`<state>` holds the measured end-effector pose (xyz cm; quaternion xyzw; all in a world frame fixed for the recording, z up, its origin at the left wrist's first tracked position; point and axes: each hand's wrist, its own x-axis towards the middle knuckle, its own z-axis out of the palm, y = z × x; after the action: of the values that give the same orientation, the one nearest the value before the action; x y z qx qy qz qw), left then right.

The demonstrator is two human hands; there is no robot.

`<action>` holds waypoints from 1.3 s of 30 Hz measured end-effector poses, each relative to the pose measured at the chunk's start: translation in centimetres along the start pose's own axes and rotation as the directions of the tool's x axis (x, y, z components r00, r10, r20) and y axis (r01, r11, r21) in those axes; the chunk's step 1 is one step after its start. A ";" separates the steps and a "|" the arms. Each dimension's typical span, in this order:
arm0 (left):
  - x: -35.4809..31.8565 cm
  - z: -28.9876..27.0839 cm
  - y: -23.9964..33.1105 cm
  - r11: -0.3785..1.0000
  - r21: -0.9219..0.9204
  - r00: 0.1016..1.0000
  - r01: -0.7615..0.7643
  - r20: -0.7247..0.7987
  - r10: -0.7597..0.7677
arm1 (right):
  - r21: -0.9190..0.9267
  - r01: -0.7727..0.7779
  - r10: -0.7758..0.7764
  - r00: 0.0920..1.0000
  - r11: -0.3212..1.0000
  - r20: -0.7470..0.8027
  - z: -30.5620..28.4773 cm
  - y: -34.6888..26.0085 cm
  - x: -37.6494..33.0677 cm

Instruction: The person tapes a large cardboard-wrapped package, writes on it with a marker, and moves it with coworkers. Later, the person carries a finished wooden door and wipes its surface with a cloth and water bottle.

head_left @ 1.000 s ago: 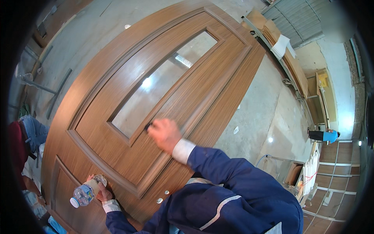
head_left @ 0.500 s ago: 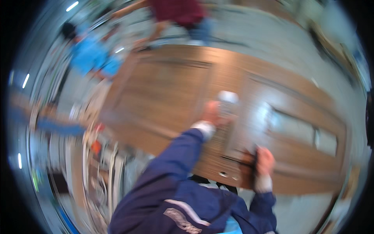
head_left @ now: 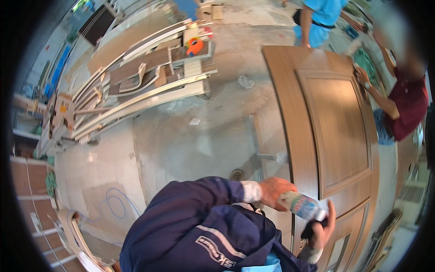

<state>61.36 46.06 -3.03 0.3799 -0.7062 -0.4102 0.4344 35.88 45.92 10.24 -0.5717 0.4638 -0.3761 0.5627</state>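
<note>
My left hand (head_left: 274, 192) is wrapped round a small clear plastic bottle (head_left: 302, 205) with a printed label and a white cap. The bottle lies tilted, its cap pointing right toward my right hand (head_left: 323, 232). That hand has a finger raised beside the cap and is closed round a black object (head_left: 309, 230) whose kind I cannot make out. Whether it touches the cap is unclear. Under and beyond both hands stretches a brown wood-grain door panel (head_left: 302, 156) with moulded recesses and a narrow opening near my right hand.
Beyond the panel stands a person in a light blue shirt (head_left: 322, 18); at its right edge, one in a maroon shirt (head_left: 410, 106) rests a hand on it. Left lies a pile of wooden strips (head_left: 149, 106) with an orange tape roll (head_left: 195, 46). Blue tubing (head_left: 118, 204) coils on the floor.
My view has swung left, so the panel now lies on the right. The bottle and my right hand have come close together; before, they were well apart over the panel.
</note>
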 end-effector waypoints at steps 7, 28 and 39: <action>-13.5 -14.2 1.3 0.851 0.200 0.820 0.487 -0.440 -0.366 | -0.290 -0.024 0.185 0.821 0.957 0.540 20.8 -2.9 11.8; -16.3 -48.0 -21.4 0.319 -0.149 0.038 0.936 -0.858 -0.513 | 0.053 -0.665 0.599 0.702 0.745 0.384 41.7 14.0 46.2; -14.8 -67.8 -38.2 0.388 -0.363 -0.116 0.847 -0.839 -0.531 | -0.369 -0.419 0.520 0.820 0.830 0.237 62.8 22.5 60.4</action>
<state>135.88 28.05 -22.85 0.9023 -0.0892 -0.1914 0.3758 110.64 8.23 -22.90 -0.5709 0.5430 -0.0485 0.6140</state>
